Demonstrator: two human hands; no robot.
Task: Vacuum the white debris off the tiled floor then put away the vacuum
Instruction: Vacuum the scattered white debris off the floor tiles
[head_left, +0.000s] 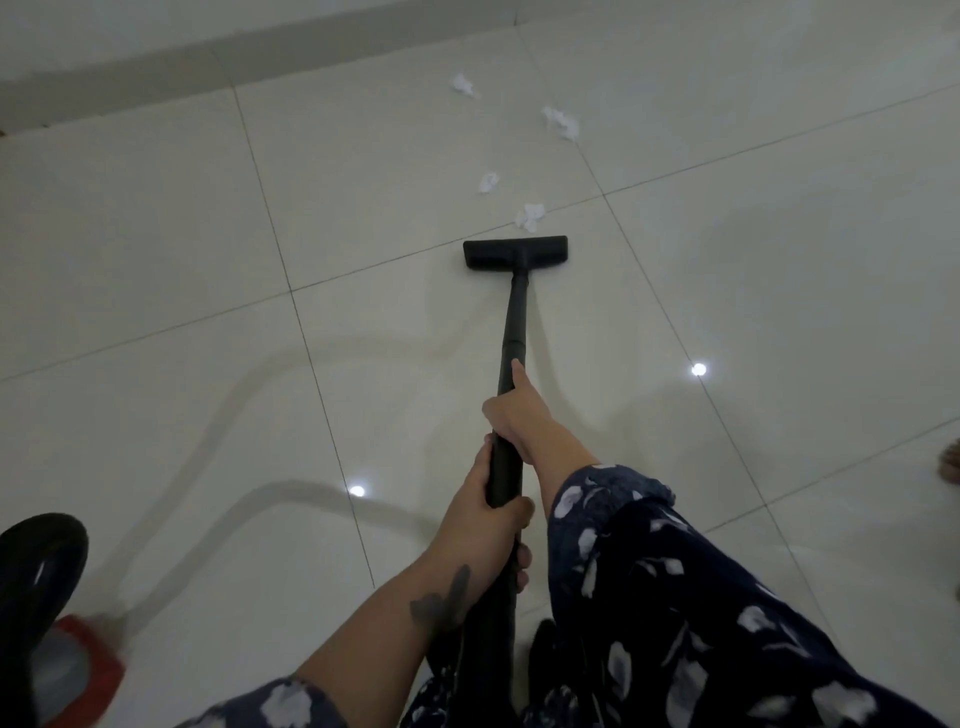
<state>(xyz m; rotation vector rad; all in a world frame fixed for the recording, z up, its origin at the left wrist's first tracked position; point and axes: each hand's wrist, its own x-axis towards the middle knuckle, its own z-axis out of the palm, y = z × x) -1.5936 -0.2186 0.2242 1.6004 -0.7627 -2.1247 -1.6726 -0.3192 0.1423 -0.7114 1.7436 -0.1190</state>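
A black vacuum wand (515, 322) runs from my hands down to a flat black floor head (515, 252) resting on the pale tiled floor (208, 260). My left hand (491, 512) grips the wand low down. Higher up, my right hand (517, 415) holds the wand with its index finger stretched along the tube. Several crumpled white paper scraps lie beyond the head: one (530, 216) just ahead of it, another (488, 182) a little farther, and two more (561, 122) (462, 84) toward the wall.
The red and black vacuum body (57, 623) sits at the lower left, blurred. A wall base (208, 57) runs along the top left. Someone's foot (950, 462) shows at the right edge. Two ceiling lights reflect in the glossy tiles.
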